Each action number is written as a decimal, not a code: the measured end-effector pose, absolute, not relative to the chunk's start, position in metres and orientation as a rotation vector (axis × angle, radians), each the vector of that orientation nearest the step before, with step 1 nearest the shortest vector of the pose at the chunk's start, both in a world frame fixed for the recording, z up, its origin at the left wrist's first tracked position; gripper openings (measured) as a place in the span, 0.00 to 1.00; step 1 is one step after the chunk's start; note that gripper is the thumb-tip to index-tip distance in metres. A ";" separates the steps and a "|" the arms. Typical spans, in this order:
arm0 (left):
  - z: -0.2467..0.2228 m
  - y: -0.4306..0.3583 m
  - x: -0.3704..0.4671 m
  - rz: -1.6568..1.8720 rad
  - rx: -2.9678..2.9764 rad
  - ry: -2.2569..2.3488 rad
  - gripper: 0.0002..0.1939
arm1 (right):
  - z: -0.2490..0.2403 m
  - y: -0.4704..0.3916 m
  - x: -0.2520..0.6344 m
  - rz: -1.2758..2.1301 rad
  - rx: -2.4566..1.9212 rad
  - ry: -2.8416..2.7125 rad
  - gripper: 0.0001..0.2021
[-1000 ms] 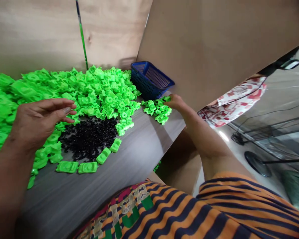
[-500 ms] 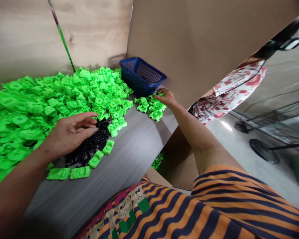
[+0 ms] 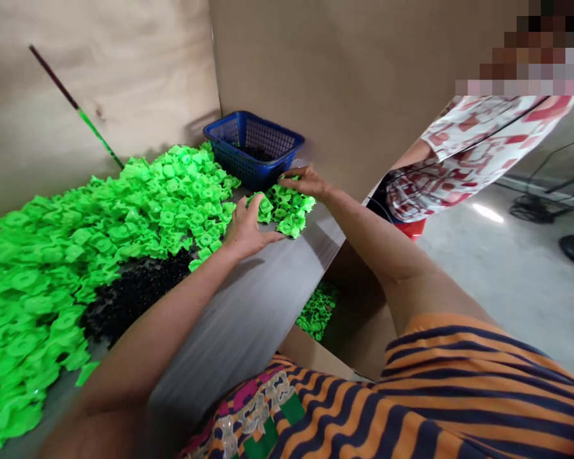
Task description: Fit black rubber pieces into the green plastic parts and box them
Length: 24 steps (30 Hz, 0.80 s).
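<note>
A small heap of bright green moulded plastic pieces [image 3: 291,213] lies at the right end of the grey table, in front of the blue basket. My left hand [image 3: 249,231] is at the heap's near left side, thumb and fingers spread apart around its edge. From the far right, my right hand [image 3: 309,182] reaches over the back of the same heap, its fingers stretched out and touching the pieces. Neither hand visibly grips a piece. A large pile of like green pieces [image 3: 124,217] covers the table's left and back, with small black parts [image 3: 138,293] in front of it.
The blue plastic basket [image 3: 253,166], with dark parts inside, stands against the cardboard wall [image 3: 325,76]. Below the table edge, an open cardboard box [image 3: 358,319] contains green pieces. A thin stick [image 3: 52,75] leans on the back board. A person in a patterned sleeve [image 3: 488,140] is beyond the wall.
My left hand has moved right, from above the black parts to the small green heap. My right hand stays at that heap. The view has shifted slightly.
</note>
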<state>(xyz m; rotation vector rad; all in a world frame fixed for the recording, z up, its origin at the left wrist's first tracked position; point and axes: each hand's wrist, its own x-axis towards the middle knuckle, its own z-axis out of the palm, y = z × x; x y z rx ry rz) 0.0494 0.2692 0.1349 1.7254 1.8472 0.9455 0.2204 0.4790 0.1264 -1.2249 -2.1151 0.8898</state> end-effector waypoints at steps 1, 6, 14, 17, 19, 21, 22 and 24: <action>0.131 0.277 0.055 0.883 1.735 1.892 0.60 | 0.128 0.480 0.222 0.930 -1.225 -2.135 0.31; 0.113 0.300 0.072 0.667 1.776 2.029 0.67 | 0.134 0.482 0.229 1.105 -1.142 -2.205 0.34; 0.101 0.321 0.075 0.641 1.851 2.047 0.70 | 0.137 0.487 0.235 1.185 -1.063 -2.343 0.35; 0.096 0.323 0.079 0.713 1.882 2.007 0.69 | 0.139 0.490 0.239 1.199 -1.053 -2.398 0.36; 0.089 0.323 0.083 0.764 1.905 1.966 0.68 | 0.140 0.490 0.245 1.195 -1.029 -2.432 0.35; 0.082 0.322 0.087 0.808 1.926 1.913 0.68 | 0.141 0.488 0.254 1.193 -1.025 -2.461 0.35; 0.079 0.320 0.089 0.831 1.938 1.883 0.68 | 0.142 0.486 0.260 1.199 -1.031 -2.471 0.35; 0.075 0.316 0.095 0.874 1.967 1.818 0.67 | 0.143 0.480 0.273 1.227 -1.044 -2.478 0.36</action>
